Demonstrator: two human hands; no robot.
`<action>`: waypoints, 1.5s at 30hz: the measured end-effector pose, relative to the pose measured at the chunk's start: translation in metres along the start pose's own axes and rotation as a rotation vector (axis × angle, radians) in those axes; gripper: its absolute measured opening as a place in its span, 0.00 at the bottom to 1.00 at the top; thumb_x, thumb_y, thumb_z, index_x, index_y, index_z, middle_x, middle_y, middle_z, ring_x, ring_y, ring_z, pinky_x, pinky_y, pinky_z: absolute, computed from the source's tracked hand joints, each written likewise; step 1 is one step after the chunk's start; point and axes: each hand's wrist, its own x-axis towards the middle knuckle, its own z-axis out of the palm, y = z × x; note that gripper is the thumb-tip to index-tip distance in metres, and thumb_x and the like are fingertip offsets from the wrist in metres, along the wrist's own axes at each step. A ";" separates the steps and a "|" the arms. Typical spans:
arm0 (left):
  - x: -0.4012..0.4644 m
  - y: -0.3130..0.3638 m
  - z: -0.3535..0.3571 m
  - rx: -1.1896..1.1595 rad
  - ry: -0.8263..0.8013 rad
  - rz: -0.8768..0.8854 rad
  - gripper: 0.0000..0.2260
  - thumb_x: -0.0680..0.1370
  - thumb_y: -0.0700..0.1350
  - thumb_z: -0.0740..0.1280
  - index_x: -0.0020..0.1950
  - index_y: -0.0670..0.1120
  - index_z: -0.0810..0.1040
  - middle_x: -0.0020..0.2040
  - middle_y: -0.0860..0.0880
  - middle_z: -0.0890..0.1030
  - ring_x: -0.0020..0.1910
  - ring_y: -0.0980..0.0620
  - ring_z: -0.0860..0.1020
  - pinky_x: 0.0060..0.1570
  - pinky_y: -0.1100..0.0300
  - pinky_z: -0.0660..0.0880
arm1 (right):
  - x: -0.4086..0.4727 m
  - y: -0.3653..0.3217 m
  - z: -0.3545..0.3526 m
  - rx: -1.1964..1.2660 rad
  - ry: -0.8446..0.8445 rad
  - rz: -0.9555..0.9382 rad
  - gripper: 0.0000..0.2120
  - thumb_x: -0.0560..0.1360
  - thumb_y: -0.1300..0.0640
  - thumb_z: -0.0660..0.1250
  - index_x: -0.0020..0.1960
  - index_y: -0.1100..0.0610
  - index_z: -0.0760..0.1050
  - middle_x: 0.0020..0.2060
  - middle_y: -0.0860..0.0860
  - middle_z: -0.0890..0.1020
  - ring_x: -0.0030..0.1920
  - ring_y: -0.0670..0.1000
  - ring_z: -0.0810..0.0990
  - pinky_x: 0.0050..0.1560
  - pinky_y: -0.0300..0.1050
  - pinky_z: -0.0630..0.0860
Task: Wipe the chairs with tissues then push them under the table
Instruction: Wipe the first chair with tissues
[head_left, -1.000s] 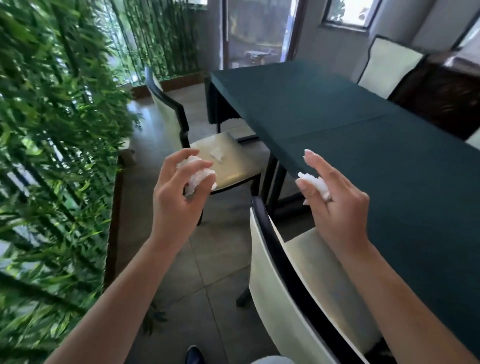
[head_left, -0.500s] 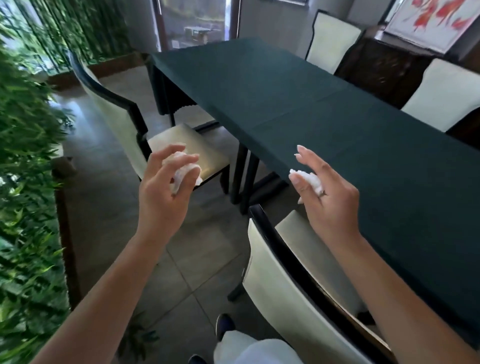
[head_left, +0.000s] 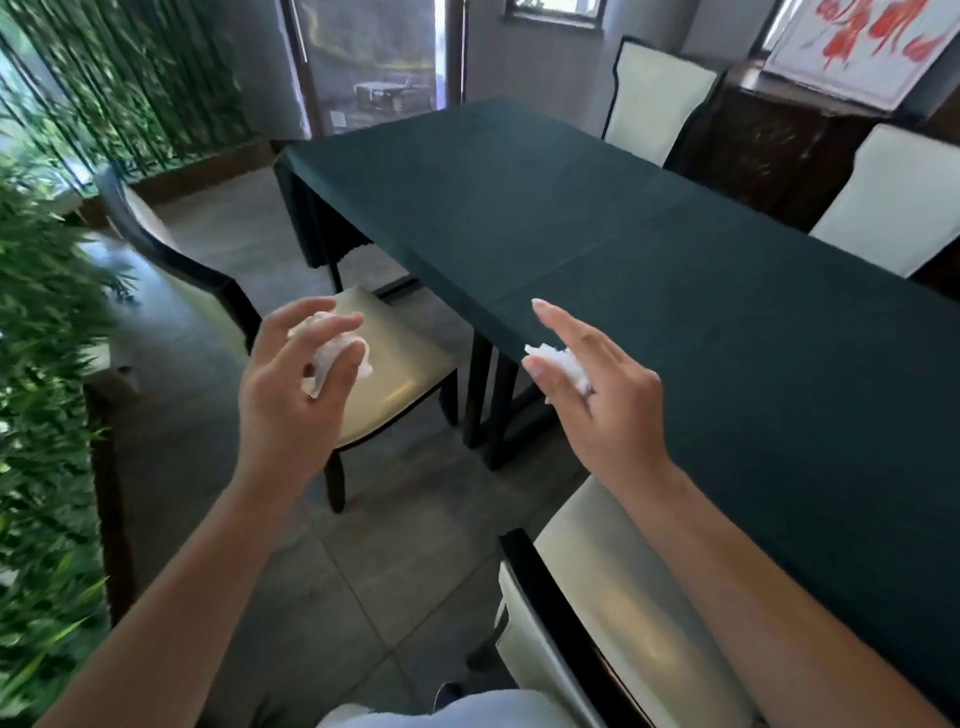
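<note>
Above cream padded chair (head_left: 395, 374), left hand (head_left: 291, 395), right hand (head_left: 597, 400): fingers each grasping crumpled white tissue (head_left: 332, 353).

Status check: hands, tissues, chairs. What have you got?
Left hand shut on crumpled tissue; right hand pinching second tissue. Far chair and near chair both out from table. Floor between them bare.

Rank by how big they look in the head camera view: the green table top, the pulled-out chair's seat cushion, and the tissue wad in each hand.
1. Green table top, by far the largest.
2. Seat cushion of the pulled-out chair.
3. Tissue in the left hand and tissue in the right hand: both partly hidden by fingers, too alike to rank.
</note>
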 end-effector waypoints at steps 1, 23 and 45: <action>0.006 -0.003 0.007 -0.005 -0.022 -0.003 0.10 0.81 0.44 0.70 0.62 0.49 0.82 0.68 0.50 0.76 0.65 0.65 0.73 0.60 0.75 0.70 | 0.003 0.004 0.003 0.000 0.011 0.013 0.18 0.82 0.50 0.68 0.70 0.56 0.78 0.62 0.46 0.84 0.58 0.31 0.80 0.53 0.28 0.76; 0.187 -0.173 0.052 -0.186 -0.270 -0.011 0.10 0.82 0.45 0.69 0.63 0.50 0.82 0.69 0.53 0.75 0.64 0.53 0.76 0.58 0.61 0.76 | 0.106 0.036 0.150 -0.246 0.037 0.155 0.17 0.84 0.50 0.67 0.69 0.55 0.79 0.62 0.46 0.84 0.59 0.43 0.84 0.54 0.43 0.82; 0.275 -0.277 0.131 0.120 -0.001 -0.244 0.10 0.81 0.43 0.70 0.62 0.46 0.83 0.66 0.54 0.74 0.64 0.70 0.70 0.61 0.72 0.71 | 0.249 0.206 0.307 0.034 -0.188 0.022 0.16 0.85 0.51 0.65 0.69 0.56 0.78 0.61 0.48 0.84 0.51 0.43 0.86 0.43 0.46 0.84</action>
